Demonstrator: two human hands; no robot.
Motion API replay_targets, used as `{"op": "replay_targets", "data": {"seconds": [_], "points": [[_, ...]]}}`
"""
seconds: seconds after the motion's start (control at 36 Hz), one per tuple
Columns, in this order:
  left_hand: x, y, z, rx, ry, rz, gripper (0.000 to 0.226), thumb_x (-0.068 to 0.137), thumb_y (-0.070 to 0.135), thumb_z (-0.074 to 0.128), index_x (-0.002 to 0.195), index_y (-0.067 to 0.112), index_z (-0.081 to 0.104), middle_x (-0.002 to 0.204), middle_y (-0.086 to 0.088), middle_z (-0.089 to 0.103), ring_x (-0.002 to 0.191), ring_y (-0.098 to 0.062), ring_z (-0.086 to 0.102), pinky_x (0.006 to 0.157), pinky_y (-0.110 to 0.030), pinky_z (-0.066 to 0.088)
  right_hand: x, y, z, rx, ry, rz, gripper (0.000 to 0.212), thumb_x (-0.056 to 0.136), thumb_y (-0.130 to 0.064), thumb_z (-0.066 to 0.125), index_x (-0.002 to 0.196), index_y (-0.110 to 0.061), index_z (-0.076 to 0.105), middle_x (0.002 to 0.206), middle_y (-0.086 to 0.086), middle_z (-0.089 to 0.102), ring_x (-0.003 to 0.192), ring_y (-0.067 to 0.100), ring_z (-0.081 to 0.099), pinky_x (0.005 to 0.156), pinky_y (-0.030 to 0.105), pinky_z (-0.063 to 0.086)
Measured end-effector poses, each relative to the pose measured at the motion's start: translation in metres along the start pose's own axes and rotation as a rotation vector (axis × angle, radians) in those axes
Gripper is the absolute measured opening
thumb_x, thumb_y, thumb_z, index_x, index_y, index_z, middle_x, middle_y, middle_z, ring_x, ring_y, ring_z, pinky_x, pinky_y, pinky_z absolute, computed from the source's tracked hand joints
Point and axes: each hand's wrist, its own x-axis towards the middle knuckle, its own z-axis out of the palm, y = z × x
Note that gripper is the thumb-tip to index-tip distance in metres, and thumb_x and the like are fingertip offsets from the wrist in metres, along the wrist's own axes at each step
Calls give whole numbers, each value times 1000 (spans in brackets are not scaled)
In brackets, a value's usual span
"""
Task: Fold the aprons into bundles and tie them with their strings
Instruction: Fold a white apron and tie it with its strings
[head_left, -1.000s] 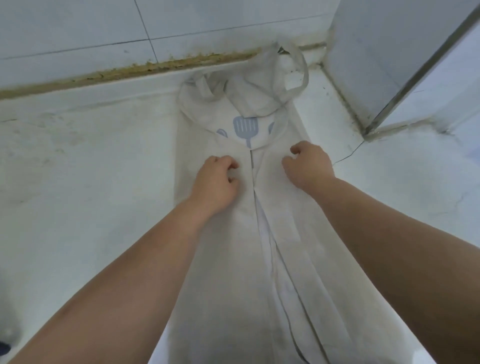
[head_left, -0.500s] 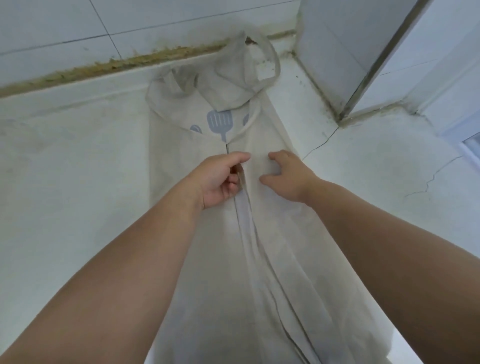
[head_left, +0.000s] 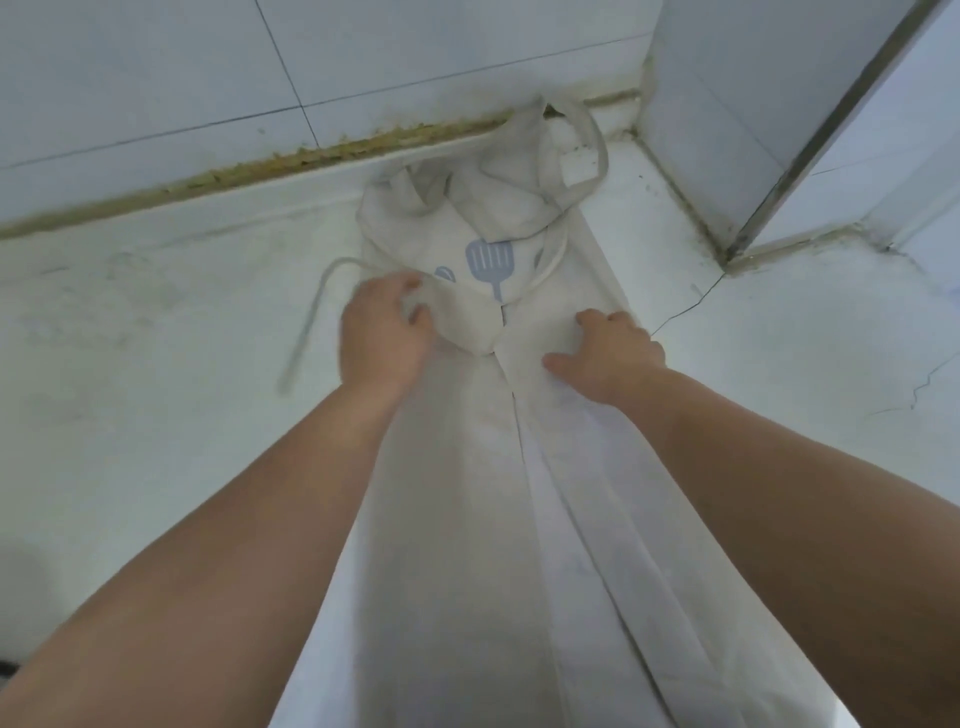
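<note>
The cream apron (head_left: 467, 493) lies folded lengthwise on the white worktop (head_left: 156, 364), its top by the tiled wall (head_left: 156, 78). The left hand (head_left: 382, 332) grips a bunched fold near the string (head_left: 304, 340); the right hand (head_left: 608, 353) presses flat on it, fingers spread

The white counter (head_left: 156, 364) was scuffed and stained, with a grimy seam along its back edge and a hairline crack (head_left: 685, 306) near the back right corner. A pale apron (head_left: 467, 493) lay folded lengthwise from the back edge toward the near edge. Its neck loop (head_left: 602, 156) was bunched in the back right corner. Its string (head_left: 310, 322) curled on bare counter just to its left.
</note>
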Motion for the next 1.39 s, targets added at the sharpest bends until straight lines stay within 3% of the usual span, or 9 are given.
{"op": "replay_targets", "data": {"seconds": [0.06,0.14,0.25,0.33,0.53,0.86,1.03,1.22,1.39], "points": [[-13,8,12,25,-245,109,28,88,16,60,114,15,67,115,-7,66,101,-22,61,79,-17,35,-1,1,-2,-14,74,9,55,90,-45,50,136,-18,39,133,11,42,121,32,43,97,39,34],[-28,11,33,104,-445,116,23,85,22,63,106,14,70,107,-6,70,101,-24,63,81,-23,40,-2,11,-4,-62,174,43,48,93,-39,47,134,-16,41,128,11,45,118,32,44,93,39,34],[-34,17,47,52,-350,-94,40,84,31,67,113,7,54,113,-13,61,106,-29,57,77,-27,39,0,28,-5,29,157,144,50,92,-38,50,133,-12,38,128,14,43,118,34,45,91,40,37],[-36,24,55,-21,-380,-158,48,82,31,71,114,6,45,109,-10,62,105,-28,56,72,-26,34,2,39,-4,116,106,163,45,92,-37,51,128,-10,43,125,14,46,114,34,49,82,36,39],[-27,29,68,-54,-319,-78,27,86,18,63,107,13,49,90,-1,60,95,-23,57,71,-25,33,1,50,-10,228,136,143,34,95,-25,47,125,-8,51,121,13,56,112,31,51,79,31,38],[12,24,70,63,-300,-17,31,86,8,56,116,11,51,110,-15,63,106,-32,56,80,-27,37,-19,65,-1,315,-4,-33,80,84,-49,63,148,-25,23,144,8,31,131,29,37,104,37,33],[-4,26,67,61,-207,-35,43,89,17,58,126,5,41,115,-18,63,110,-35,56,83,-34,39,-36,77,-2,218,-177,-128,96,76,-43,75,150,-31,15,152,3,17,138,26,26,111,39,29],[-57,33,60,0,-359,-143,67,82,42,69,127,3,40,123,-13,58,116,-31,54,87,-31,41,-55,81,8,182,-66,51,86,81,-48,67,146,-24,16,137,12,30,118,33,48,86,39,41],[-97,28,49,-80,-493,-241,59,74,39,78,114,9,46,115,-6,60,106,-26,58,89,-35,48,-73,81,16,247,-33,71,72,92,-50,49,147,-19,16,138,13,35,122,33,45,90,38,39]]}}
